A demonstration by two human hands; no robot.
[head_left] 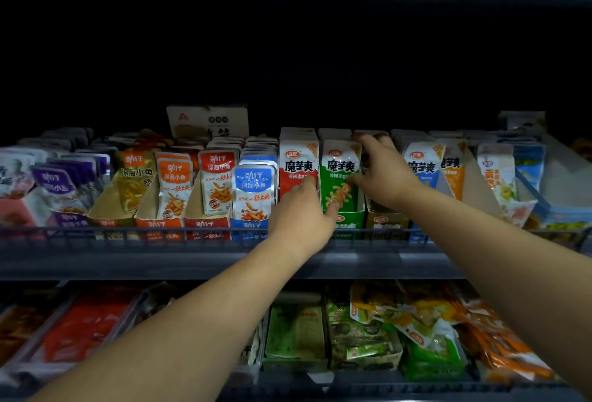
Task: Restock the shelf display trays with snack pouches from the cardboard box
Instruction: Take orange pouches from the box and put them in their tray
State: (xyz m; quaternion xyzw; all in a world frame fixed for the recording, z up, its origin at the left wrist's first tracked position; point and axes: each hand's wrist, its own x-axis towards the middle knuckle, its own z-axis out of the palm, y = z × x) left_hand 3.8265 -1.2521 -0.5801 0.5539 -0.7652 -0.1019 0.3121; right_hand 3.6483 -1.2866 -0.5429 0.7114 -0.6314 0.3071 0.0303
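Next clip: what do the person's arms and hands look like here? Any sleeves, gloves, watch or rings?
No sleeve shows: both forearms are bare as far as the frame reaches. The left hand and right hand are ungloved. No watch, bracelet or ring can be seen on either, though the light is dim.

A person's bare left forearm (192, 321) and bare right forearm (512, 257), each ending in a bare hand: left hand (301, 212), right hand (384, 174).
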